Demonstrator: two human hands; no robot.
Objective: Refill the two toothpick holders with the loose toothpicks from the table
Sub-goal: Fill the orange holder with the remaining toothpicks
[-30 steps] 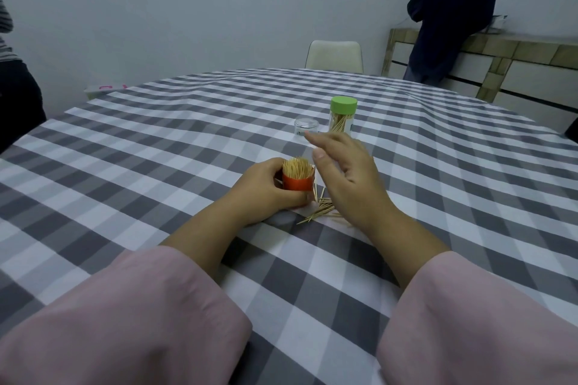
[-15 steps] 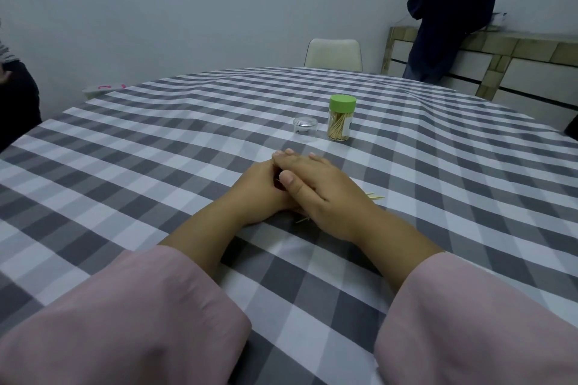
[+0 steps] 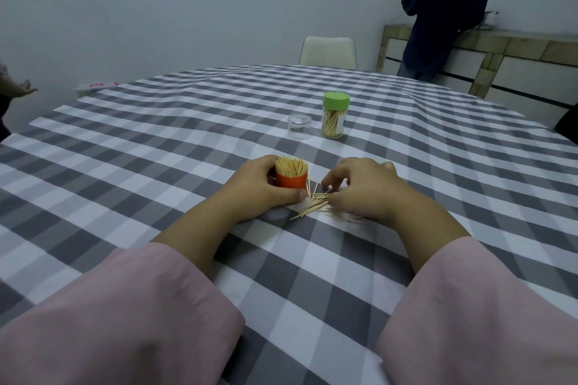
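An orange toothpick holder, packed full of upright toothpicks, stands on the checked tablecloth. My left hand grips it from the left. Loose toothpicks lie fanned out just right of the holder. Over them my right hand is curled, its thumb and fingertips pinching at the pile. Part of the pile is hidden under that hand. Further back stands a clear holder with a green lid, partly filled with toothpicks.
A small clear cap sits left of the green-lidded holder. A white chair is at the table's far side. A person in dark clothes stands by a sideboard at the back right. Another person's hand shows at the left edge.
My right hand, which lay over the orange holder half a second ago, has moved right and down onto the loose toothpicks. The holder's top is uncovered again. My left hand stayed put.
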